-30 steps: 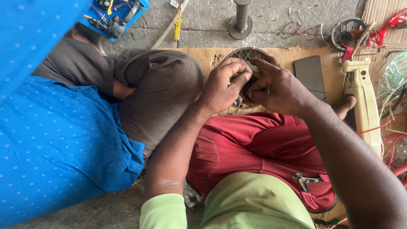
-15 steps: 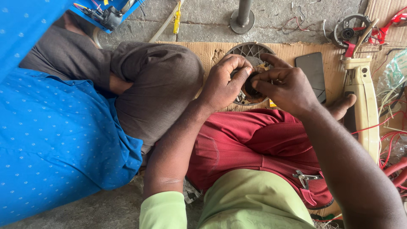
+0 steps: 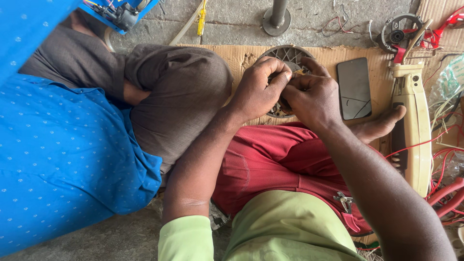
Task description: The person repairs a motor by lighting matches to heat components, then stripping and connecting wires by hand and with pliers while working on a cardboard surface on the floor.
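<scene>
Sleeves of light green cloth show at the near edge of the view, and both forearms rise from them toward 12 o'clock over a lap in red trousers (image 3: 270, 164). The left hand (image 3: 258, 89) and the right hand (image 3: 311, 99) meet above the lap, touching each other. They rest on a round grey part with a ribbed grille (image 3: 285, 55), which lies on a sheet of brown cardboard (image 3: 241, 55) just beyond the knees. The left hand's fingers (image 3: 278, 72) are curled and pressed together, with the tips on the middle of the round part. The right hand's fingers are bent inward too, and its thumb and forefinger seem to pinch a small tan piece (image 3: 298, 72) at the centre of the grille; what this piece is cannot be told.

At 3 o'clock from the hands a dark phone (image 3: 354, 88) lies flat on the cardboard, and a bare foot (image 3: 379, 126) lies just below it. Further toward 3 o'clock lies a long cream-coloured tool housing (image 3: 413, 130), with red wires (image 3: 447, 159) beside it. At 9 o'clock another person sits close, in a blue dotted shirt (image 3: 63, 154) and with a bent knee in brown trousers (image 3: 183, 92). Far at 12 o'clock a metal post with a round base (image 3: 277, 19) stands on the concrete floor, and at 1 o'clock lies a small round motor part (image 3: 398, 34).
</scene>
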`<action>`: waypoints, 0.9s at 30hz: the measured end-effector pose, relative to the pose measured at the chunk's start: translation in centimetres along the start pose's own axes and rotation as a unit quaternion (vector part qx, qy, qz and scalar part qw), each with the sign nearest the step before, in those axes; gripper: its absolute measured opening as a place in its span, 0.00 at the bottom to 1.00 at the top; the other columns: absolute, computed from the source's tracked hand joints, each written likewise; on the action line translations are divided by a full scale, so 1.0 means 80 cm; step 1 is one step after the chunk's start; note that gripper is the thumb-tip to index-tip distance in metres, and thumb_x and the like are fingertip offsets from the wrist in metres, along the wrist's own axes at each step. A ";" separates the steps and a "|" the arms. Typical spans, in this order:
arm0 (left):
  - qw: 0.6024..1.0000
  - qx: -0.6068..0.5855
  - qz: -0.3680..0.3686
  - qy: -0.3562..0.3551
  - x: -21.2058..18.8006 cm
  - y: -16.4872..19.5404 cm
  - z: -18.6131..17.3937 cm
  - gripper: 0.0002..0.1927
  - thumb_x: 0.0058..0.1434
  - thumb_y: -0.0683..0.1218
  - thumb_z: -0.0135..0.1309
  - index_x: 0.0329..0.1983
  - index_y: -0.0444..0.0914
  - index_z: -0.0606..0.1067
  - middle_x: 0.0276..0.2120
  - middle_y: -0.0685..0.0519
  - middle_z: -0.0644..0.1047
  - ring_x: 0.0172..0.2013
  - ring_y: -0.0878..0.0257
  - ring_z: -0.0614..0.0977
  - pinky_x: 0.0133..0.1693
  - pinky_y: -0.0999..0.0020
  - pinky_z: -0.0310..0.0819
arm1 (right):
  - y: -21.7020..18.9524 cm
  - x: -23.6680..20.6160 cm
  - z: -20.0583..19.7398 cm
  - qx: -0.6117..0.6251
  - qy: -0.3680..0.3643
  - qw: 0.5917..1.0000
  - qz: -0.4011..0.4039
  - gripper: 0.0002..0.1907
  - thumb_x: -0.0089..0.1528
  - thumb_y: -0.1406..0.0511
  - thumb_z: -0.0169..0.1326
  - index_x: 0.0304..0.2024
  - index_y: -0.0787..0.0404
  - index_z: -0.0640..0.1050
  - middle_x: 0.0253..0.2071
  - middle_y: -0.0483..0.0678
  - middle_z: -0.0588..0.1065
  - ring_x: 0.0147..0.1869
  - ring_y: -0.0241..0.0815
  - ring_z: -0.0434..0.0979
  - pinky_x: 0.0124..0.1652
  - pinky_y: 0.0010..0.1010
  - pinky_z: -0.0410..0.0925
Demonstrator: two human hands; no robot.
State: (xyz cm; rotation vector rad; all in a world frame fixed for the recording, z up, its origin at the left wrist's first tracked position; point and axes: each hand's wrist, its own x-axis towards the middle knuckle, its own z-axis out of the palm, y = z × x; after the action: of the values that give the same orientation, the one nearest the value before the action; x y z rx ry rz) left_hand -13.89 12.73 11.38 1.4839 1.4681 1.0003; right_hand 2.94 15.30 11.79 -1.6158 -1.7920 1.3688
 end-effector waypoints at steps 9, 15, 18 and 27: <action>1.000 0.004 0.008 -0.006 0.007 0.005 -0.004 0.06 0.66 0.43 0.55 0.38 0.35 0.79 0.38 0.49 0.81 0.41 0.61 0.84 0.46 0.66 0.79 | -0.008 -0.003 -0.006 0.002 0.010 1.000 0.014 0.12 0.57 0.62 0.61 0.39 0.63 0.86 0.68 0.56 0.69 0.69 0.47 0.72 0.58 0.35 0.72; 0.999 -0.010 -0.036 -0.029 0.013 0.007 -0.008 0.07 0.67 0.45 0.55 0.37 0.36 0.78 0.36 0.51 0.80 0.40 0.62 0.84 0.44 0.66 0.81 | -0.021 -0.002 -0.020 0.014 -0.039 0.997 0.065 0.11 0.57 0.62 0.61 0.40 0.60 0.86 0.66 0.53 0.72 0.71 0.44 0.70 0.60 0.33 0.70; 1.000 -0.005 -0.017 -0.023 0.013 0.008 -0.008 0.07 0.66 0.45 0.56 0.36 0.36 0.79 0.36 0.51 0.80 0.40 0.62 0.84 0.45 0.65 0.80 | -0.016 -0.009 -0.033 -0.005 -0.064 0.998 0.012 0.11 0.59 0.67 0.61 0.42 0.61 0.87 0.70 0.53 0.69 0.72 0.46 0.69 0.63 0.35 0.66; 0.998 0.046 0.027 -0.022 0.013 0.007 -0.005 0.06 0.63 0.44 0.60 0.40 0.37 0.81 0.39 0.49 0.81 0.44 0.58 0.84 0.48 0.64 0.79 | 0.014 -0.012 -0.032 0.237 -0.038 0.969 -0.057 0.12 0.64 0.71 0.61 0.51 0.63 0.80 0.67 0.50 0.71 0.67 0.38 0.73 0.64 0.28 0.69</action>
State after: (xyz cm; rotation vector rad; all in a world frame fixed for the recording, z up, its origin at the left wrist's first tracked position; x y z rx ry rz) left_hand -14.06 13.76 12.05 1.6081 1.4660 0.9369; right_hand 5.83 15.33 12.36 -1.2022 -1.4234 1.6643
